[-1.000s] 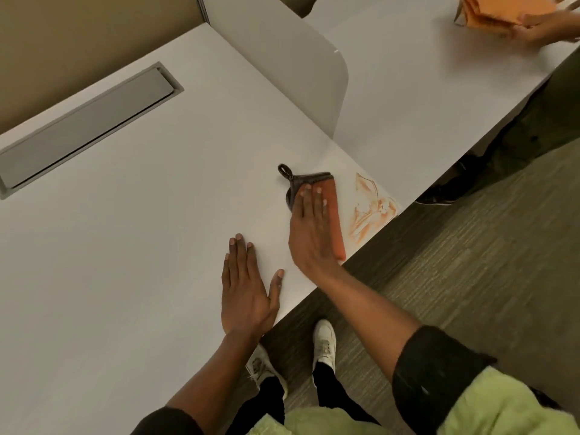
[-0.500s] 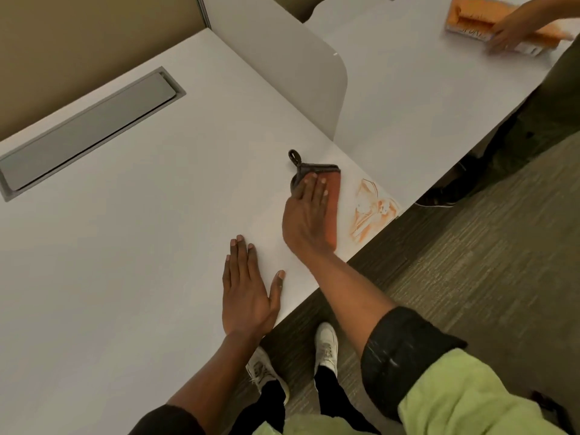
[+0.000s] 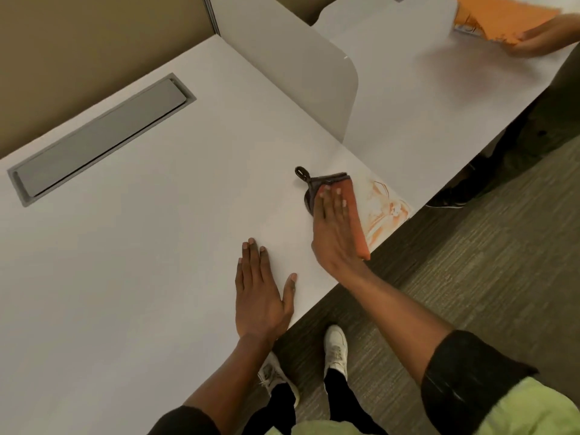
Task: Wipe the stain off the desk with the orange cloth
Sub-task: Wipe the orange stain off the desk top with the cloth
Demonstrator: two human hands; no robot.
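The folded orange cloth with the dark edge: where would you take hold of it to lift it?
Probably by the small dark loop sticking out at the far corner of the folded orange cloth, pinched from above. The cloth lies flat under the right hand, so its edges offer little grip.

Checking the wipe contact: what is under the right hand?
The folded orange cloth lies flat under the right hand on the desk. The stain shows beside it; anything beneath the cloth is hidden.
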